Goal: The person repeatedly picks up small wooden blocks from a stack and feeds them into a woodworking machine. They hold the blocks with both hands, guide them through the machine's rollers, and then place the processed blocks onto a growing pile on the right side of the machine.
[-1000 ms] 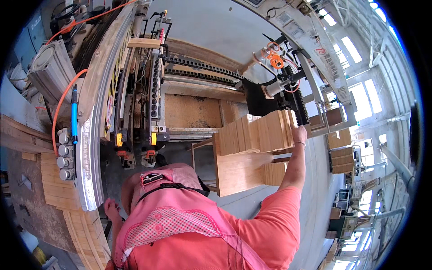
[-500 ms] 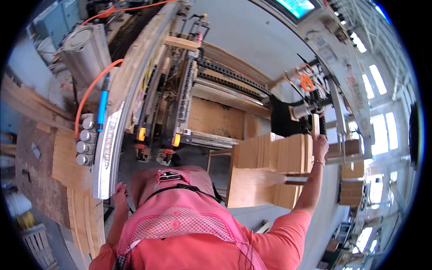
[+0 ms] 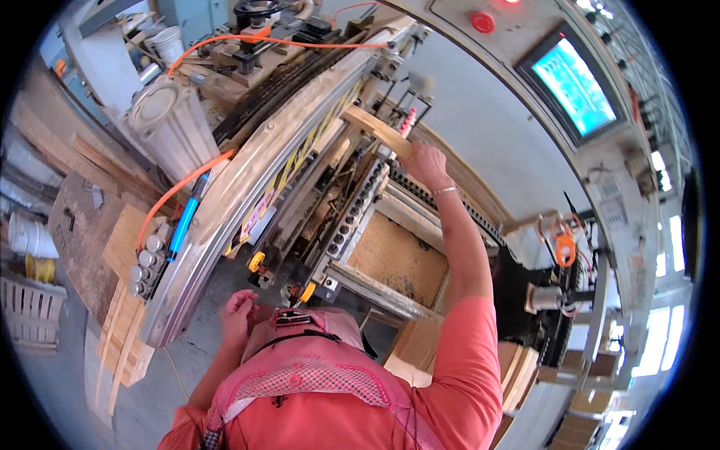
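Observation:
My right hand (image 3: 426,166) is reached far forward over the machine, its fingers closed on the right end of a pale wooden strip (image 3: 375,129). The strip lies across the machine's rails, beside a row of round black fittings (image 3: 351,217). Whether a second piece of wood is under my palm is hidden. Low in front of my body, my left hand (image 3: 238,309) hangs with loosely bent fingers and nothing visible in it. It is nearest to the lower end of the long metal beam (image 3: 176,300), apart from it.
A blue cylinder (image 3: 184,229) and an orange hose (image 3: 184,184) run along the beam. Stacked wooden boards (image 3: 517,371) stand right of my arm. A lit screen (image 3: 574,86) and a red button (image 3: 482,22) are on the machine's upper frame. Cut planks (image 3: 120,337) stand at left.
My right hand has swung from the board stack at right, where it held a short wooden piece, to the strip on the machine. My left hand has moved off the beam's end. The view has turned left.

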A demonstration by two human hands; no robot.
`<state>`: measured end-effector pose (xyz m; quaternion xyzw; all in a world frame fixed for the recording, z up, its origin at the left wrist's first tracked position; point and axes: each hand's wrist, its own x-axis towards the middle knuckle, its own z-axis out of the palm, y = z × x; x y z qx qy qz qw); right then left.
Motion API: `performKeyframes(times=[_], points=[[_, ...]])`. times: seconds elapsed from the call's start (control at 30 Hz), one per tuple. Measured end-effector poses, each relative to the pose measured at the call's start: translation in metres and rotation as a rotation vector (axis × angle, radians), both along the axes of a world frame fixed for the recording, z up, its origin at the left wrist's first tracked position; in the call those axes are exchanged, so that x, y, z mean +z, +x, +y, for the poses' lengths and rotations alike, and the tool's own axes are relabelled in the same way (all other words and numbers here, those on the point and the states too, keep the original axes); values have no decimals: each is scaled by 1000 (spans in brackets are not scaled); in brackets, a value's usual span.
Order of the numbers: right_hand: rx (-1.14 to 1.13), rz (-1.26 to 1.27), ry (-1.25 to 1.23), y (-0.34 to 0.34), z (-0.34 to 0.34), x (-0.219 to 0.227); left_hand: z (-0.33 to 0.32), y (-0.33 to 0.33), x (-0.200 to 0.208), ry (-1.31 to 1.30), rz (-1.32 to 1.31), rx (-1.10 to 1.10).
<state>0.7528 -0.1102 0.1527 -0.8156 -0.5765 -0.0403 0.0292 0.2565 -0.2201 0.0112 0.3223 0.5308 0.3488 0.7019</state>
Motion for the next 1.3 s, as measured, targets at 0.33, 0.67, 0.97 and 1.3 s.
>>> performKeyframes(times=[0.33, 0.67, 0.97, 1.3], points=[[146, 80, -49, 38, 132, -70, -22, 69, 55, 5, 108, 128], [164, -6, 17, 51, 87, -48, 37, 169, 56, 176, -72, -199], [380, 882, -328, -40, -56, -6, 78, 264, 33, 171, -354, -475], [242, 364, -101, 12, 10, -19, 64, 229, 28, 14, -751, -301]])
